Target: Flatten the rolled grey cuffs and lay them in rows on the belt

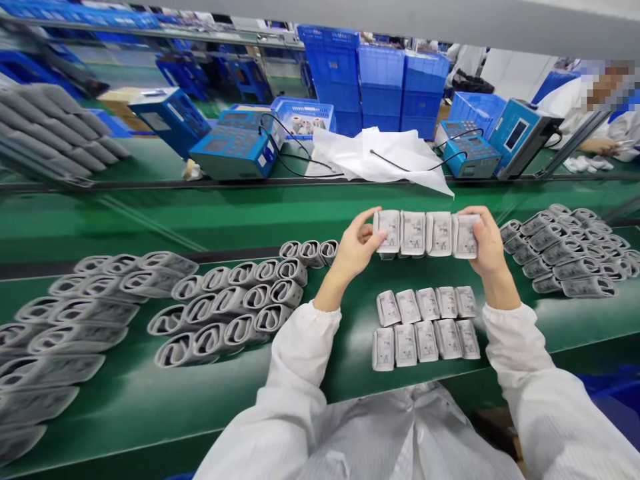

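Nearer to you than your fingers, two rows of rolled bundles lie on the green surface; keep your sleeves clear of them. Your left hand and right hand grasp the held row between them, one at each outer end. Press inward evenly, as the middle rolls probably depend on that squeeze, and keep both ends level. Left rolls and right rolls flank your fingers; beyond them lies a white sheet.
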`<state>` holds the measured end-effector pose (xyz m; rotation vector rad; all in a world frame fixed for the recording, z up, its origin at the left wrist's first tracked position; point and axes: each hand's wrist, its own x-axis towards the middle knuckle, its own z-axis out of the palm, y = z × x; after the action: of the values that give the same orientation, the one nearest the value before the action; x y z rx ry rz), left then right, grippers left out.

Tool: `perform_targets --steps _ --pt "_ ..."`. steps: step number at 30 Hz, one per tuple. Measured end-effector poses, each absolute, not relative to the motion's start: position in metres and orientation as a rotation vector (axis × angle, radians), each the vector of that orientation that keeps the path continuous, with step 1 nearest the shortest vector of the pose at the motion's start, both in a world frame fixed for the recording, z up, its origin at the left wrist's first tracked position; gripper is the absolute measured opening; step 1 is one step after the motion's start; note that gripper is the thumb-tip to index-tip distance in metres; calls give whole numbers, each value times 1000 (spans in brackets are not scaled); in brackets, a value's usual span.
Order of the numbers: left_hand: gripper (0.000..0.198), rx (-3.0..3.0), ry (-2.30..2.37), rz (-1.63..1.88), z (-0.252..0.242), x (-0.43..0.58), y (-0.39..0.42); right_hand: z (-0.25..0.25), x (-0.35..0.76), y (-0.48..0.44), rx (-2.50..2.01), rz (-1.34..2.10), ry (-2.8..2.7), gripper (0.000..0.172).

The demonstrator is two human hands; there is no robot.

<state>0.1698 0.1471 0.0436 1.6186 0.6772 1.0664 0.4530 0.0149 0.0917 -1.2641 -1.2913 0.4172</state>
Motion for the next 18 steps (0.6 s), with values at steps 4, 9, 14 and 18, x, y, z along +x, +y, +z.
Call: perform_targets --steps 4,9,14,18 --pt "67 1583 553 1579 89 164 141 141 410 32 -903 412 -1180 34" --pt "57 1695 538 1644 105 139 126 146 390 30 -852 477 -1258 31" --pt "56 1679 555 1606 103 136 128 140 394 31 -796 550 -1281 29" --pt "58 1652 591 1582 102 137 131 142 394 30 -775 477 -1246 29"
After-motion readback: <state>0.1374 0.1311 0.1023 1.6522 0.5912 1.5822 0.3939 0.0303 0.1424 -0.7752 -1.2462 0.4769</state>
